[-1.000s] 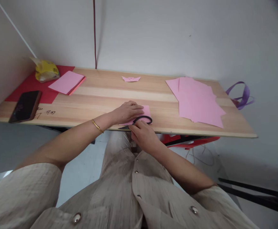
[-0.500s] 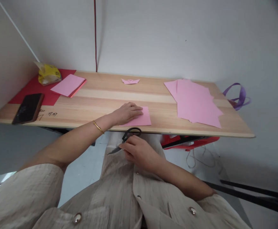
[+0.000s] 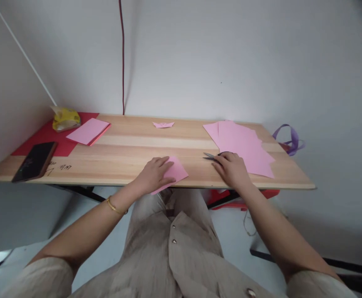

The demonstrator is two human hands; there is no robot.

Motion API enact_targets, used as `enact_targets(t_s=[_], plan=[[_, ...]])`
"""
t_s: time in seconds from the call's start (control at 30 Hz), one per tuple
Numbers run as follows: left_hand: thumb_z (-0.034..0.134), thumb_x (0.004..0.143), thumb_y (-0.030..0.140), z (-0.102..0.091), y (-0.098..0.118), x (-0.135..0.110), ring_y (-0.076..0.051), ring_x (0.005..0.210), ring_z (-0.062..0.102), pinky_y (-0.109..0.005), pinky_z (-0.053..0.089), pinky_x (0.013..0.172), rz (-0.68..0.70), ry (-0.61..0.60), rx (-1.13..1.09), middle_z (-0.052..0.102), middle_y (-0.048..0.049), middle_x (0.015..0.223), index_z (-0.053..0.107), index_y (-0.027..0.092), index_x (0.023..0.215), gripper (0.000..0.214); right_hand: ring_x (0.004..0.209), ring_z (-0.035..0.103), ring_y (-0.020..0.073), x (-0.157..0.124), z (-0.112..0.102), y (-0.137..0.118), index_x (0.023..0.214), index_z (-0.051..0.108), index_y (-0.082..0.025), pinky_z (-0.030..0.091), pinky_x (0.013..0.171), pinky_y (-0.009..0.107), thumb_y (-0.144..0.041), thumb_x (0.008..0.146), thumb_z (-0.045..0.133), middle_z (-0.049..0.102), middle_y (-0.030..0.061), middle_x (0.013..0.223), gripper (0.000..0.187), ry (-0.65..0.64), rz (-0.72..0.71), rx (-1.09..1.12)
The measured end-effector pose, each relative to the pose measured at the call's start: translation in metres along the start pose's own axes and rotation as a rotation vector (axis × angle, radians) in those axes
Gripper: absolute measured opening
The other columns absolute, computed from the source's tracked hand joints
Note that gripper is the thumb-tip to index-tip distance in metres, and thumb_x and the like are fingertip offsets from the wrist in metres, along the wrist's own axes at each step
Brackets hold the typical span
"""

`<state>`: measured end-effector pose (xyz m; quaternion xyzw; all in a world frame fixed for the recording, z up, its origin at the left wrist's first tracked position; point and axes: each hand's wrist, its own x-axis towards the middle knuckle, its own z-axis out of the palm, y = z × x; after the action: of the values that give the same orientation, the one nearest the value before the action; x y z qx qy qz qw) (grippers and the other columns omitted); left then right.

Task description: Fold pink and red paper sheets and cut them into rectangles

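Two hands in the head view, both down at the wooden counter (image 3: 123, 155). Left hand (image 3: 154, 176) has its grip open, fingers spread flat over a small pink paper (image 3: 180, 170) at the front edge, one corner poking past it. Right hand (image 3: 233, 171) is on the scissors (image 3: 210, 157), blades a bit apart, beside the fanned pink sheets (image 3: 241, 145); honestly can't tell if that grip's closed.
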<state>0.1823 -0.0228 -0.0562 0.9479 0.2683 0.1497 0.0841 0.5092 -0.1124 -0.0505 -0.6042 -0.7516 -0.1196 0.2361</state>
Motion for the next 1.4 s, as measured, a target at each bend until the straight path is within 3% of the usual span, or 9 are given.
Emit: enact_targets(t_s=[0.17, 0.23, 0.33, 0.53, 0.67, 0.77, 0.9, 1.03, 1.4], plan=[[0.067, 0.055, 0.083, -0.003, 0.019, -0.036, -0.043, 0.144, 0.025, -0.060, 0.023, 0.114, -0.106, -0.134, 0.048, 0.030, -0.0242, 0.155, 0.041, 0.018, 0.146, 0.116, 0.112, 0.056, 0.0275, -0.007, 0.009, -0.084, 0.131, 0.056, -0.021, 0.047, 0.091, 0.045, -0.037, 0.088, 0.065, 0.062, 0.0146, 0.122, 0.047, -0.067, -0.144, 0.267], [0.077, 0.052, 0.074, -0.003, 0.025, -0.046, -0.044, 0.145, 0.020, -0.063, 0.019, 0.114, -0.098, -0.192, 0.111, 0.025, -0.0240, 0.158, 0.037, 0.019, 0.149, 0.119, 0.115, 0.053, 0.0288, -0.010, 0.017, -0.113, 0.131, 0.056, -0.021, 0.044, 0.094, 0.046, -0.036, 0.084, 0.070, 0.062, 0.0140, 0.125, 0.052, -0.145, -0.199, 0.248], [0.082, 0.066, 0.039, -0.006, 0.032, -0.056, -0.042, 0.147, 0.018, -0.062, 0.021, 0.115, -0.068, -0.179, 0.169, 0.024, -0.0217, 0.159, 0.034, 0.021, 0.150, 0.098, 0.108, 0.053, 0.0279, -0.013, 0.028, -0.132, 0.116, 0.065, -0.024, 0.041, 0.090, 0.045, -0.028, 0.089, 0.065, 0.067, 0.0101, 0.115, 0.028, -0.105, -0.145, 0.215], [0.049, 0.093, 0.020, -0.029, 0.036, -0.066, -0.023, 0.121, 0.058, -0.050, 0.034, 0.113, 0.017, 0.231, -0.131, 0.067, -0.0107, 0.123, 0.065, 0.024, 0.111, 0.025, 0.093, 0.059, 0.0226, 0.004, 0.026, -0.125, 0.097, 0.069, -0.022, 0.043, 0.083, 0.039, -0.023, 0.095, 0.053, 0.071, 0.0073, 0.095, 0.016, -0.051, -0.106, 0.479], [0.048, 0.096, 0.027, -0.047, 0.042, -0.065, -0.018, 0.087, 0.066, -0.036, 0.052, 0.085, -0.216, 0.432, -0.492, 0.071, -0.0052, 0.090, 0.068, 0.022, 0.093, 0.021, 0.078, 0.064, 0.0192, 0.021, 0.017, -0.123, 0.092, 0.068, -0.021, 0.047, 0.071, 0.033, -0.028, 0.094, 0.055, 0.071, 0.0046, 0.084, 0.015, -0.069, 0.008, 0.747], [0.055, 0.093, 0.036, -0.051, 0.045, -0.061, -0.015, 0.070, 0.058, -0.028, 0.048, 0.065, -0.437, 0.460, -0.702, 0.062, -0.0019, 0.074, 0.066, 0.019, 0.076, 0.026, 0.074, 0.064, 0.0178, 0.025, 0.017, -0.123, 0.086, 0.068, -0.020, 0.048, 0.067, 0.030, -0.034, 0.090, 0.060, 0.070, 0.0034, 0.079, 0.017, -0.080, 0.174, 0.937], [0.062, 0.088, 0.043, -0.044, 0.046, -0.056, -0.012, 0.062, 0.048, -0.024, 0.040, 0.059, -0.628, 0.556, -0.933, 0.054, 0.0014, 0.066, 0.065, 0.017, 0.069, 0.032, 0.077, 0.064, 0.0173, 0.022, 0.021, -0.120, 0.101, 0.067, -0.019, 0.050, 0.065, 0.028, -0.044, 0.083, 0.068, 0.071, 0.0043, 0.089, 0.030, -0.171, 0.350, 1.219], [0.065, 0.083, 0.049, -0.036, 0.045, -0.044, -0.011, 0.062, 0.050, -0.023, 0.041, 0.059, -0.708, 0.645, -1.192, 0.059, 0.0007, 0.067, 0.067, 0.016, 0.071, 0.035, 0.092, 0.066, 0.0212, 0.021, 0.020, -0.114, 0.109, 0.069, -0.019, 0.053, 0.076, 0.033, -0.047, 0.083, 0.067, 0.072, 0.0071, 0.103, 0.038, -0.343, 0.333, 1.361], [0.059, 0.090, 0.043, -0.061, 0.021, -0.034, -0.019, 0.092, 0.065, -0.029, 0.049, 0.086, -0.485, 0.642, -0.665, 0.073, -0.0060, 0.095, 0.076, 0.020, 0.098, 0.029, 0.072, 0.060, 0.0181, 0.054, 0.016, -0.083, 0.083, 0.071, -0.018, 0.049, 0.064, 0.028, -0.047, 0.087, 0.060, 0.068, 0.0021, 0.072, 0.031, -0.219, 0.191, 0.891]])
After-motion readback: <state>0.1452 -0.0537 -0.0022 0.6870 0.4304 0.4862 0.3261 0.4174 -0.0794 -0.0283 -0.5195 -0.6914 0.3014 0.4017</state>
